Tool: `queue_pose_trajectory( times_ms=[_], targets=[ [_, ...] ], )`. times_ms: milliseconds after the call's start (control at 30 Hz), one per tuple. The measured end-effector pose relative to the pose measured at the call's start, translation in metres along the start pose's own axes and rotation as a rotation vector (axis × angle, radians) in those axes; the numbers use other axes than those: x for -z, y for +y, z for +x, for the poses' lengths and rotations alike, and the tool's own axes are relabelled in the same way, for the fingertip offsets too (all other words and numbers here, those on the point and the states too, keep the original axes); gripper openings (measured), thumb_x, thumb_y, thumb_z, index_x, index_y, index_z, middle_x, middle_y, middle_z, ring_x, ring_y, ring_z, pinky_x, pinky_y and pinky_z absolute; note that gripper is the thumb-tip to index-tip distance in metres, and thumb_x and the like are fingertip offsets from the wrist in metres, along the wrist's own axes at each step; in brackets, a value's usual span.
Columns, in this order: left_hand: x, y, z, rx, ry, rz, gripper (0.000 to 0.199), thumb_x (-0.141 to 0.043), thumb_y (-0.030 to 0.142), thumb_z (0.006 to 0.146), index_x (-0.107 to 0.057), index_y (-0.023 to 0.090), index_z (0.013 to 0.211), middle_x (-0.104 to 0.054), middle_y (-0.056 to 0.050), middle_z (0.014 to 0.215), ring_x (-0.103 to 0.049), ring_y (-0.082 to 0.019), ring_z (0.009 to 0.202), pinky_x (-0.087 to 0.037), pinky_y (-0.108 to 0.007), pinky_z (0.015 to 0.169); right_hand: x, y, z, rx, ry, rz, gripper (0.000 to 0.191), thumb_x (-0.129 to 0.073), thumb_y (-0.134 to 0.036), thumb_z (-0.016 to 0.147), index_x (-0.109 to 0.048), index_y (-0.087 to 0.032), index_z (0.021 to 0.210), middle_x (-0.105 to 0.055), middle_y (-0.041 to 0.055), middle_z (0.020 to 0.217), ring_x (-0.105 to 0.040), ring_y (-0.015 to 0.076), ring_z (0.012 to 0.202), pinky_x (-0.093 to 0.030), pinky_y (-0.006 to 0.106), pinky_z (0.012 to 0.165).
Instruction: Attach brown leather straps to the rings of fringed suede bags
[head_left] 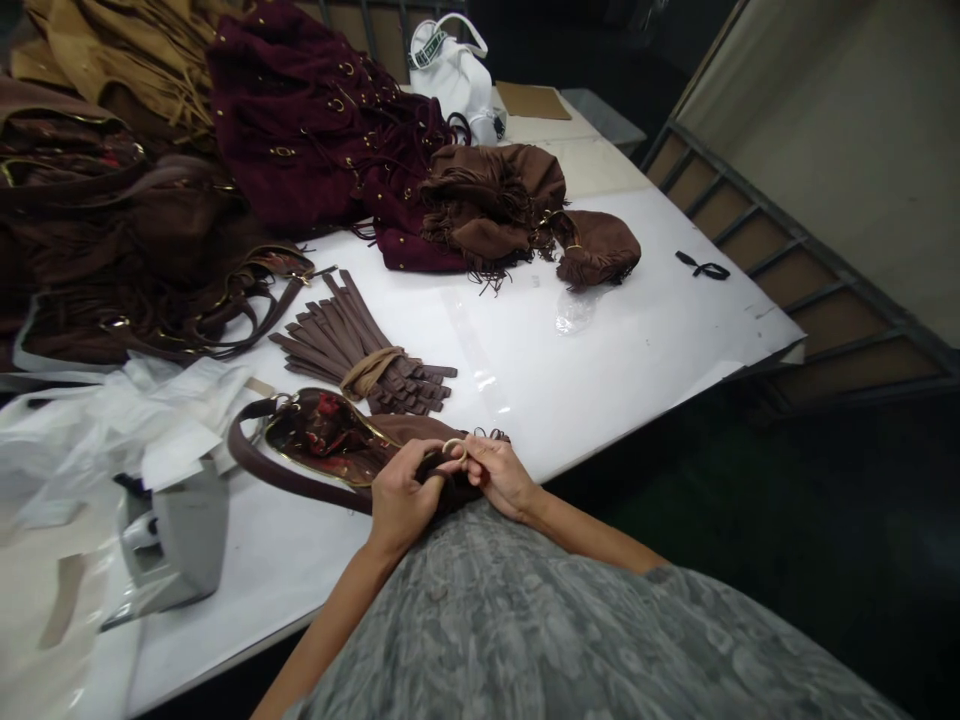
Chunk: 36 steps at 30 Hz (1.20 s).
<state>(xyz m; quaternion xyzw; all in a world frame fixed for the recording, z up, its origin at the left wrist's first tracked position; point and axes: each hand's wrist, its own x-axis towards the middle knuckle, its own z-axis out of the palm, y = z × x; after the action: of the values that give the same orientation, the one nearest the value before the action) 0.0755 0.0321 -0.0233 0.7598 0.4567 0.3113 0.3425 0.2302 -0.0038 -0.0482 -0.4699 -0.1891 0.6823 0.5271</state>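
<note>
A brown handbag (405, 428) lies at the table's front edge against my body, its zipped top open on a red-patterned lining. Its dark handle (289, 478) loops out to the left. My left hand (403, 498) is closed on the near right end of the bag, thumb and fingers gripping brown material. A pale ring (454, 448) shows between my two hands. The fingertips of my right hand (501, 474) pinch this ring at its right side. My fingers partly hide where ring and bag meet.
Behind the bag lies a tied bundle of brown straps (360, 355). Brown bags (150, 230), maroon bags (292, 120) and fringed brown bags (495, 200) are piled farther back. A grey tape dispenser (184, 540) and clear plastic (142, 410) are at left; a black strap (703, 266) is at right.
</note>
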Motion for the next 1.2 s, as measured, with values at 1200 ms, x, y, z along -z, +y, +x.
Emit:
queue_pose_trajectory(
  times_ms=[1200],
  targets=[
    [0.124,-0.030,0.022,0.819,-0.084,-1.074,0.026,-0.086,0.029,0.064,-0.069,0.011,0.073,-0.065,-0.002,0.076,-0.057,-0.009,0.071,-0.047,-0.015,0.067,-0.107,0.019,0.043,0.196,-0.456,-0.288,0.032,-0.066,-0.047,0.081,-0.071,-0.019,0.095,-0.069,0.0028,0.093,-0.063,0.0186,0.093,-0.045,0.034,0.100]
  ],
)
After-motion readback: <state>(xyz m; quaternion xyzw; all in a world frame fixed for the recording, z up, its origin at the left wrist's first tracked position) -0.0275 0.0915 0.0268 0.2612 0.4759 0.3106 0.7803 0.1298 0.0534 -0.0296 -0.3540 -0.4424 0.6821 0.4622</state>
